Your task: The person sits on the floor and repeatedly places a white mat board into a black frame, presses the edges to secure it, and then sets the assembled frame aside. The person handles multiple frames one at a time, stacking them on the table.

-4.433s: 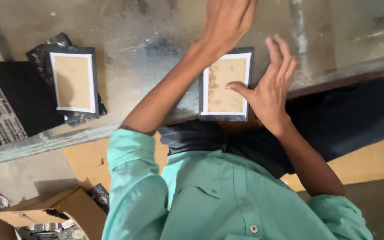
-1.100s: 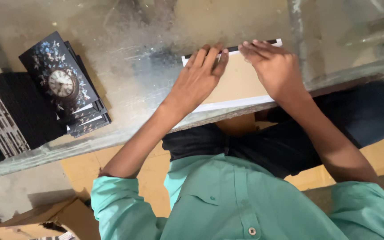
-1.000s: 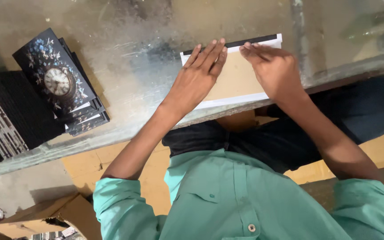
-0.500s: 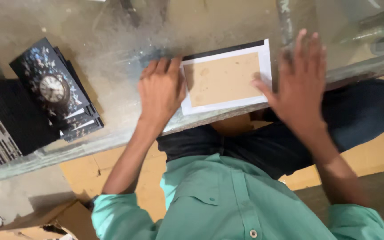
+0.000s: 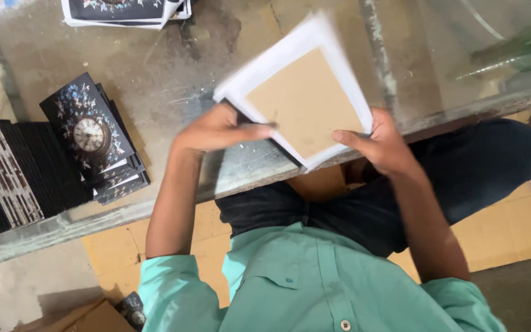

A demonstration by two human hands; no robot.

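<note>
The panel (image 5: 299,98) was a flat rectangle with a tan cardboard back, a wide white border around it and a thin dark edge along its lower left side. It looked blurred, and it was tilted with one corner pointing away from the person. It was up off the glass table (image 5: 179,74), above the near edge, between both hands.

The left hand (image 5: 216,129) had its fingers together and clamped on the panel's lower left side, with the thumb lying across the white border toward the tan middle. The right hand (image 5: 379,141) gripped the lower right corner, thumb on top of the border and the other fingers curled out of sight beneath.

Half a second earlier the panel had lain flat and square on the glass, its long side running across. The left hand had rested beside its left end, and the right hand had hovered over its right end with the fingers spread. By this moment both hands had closed on it, lifted it and turned it.

On the left of the table a stack of dark clock faces (image 5: 93,138) with floral patterns leaned beside a row of black panels (image 5: 16,175); it sat about as before. More printed sheets (image 5: 124,11) lay at the far edge.
</note>
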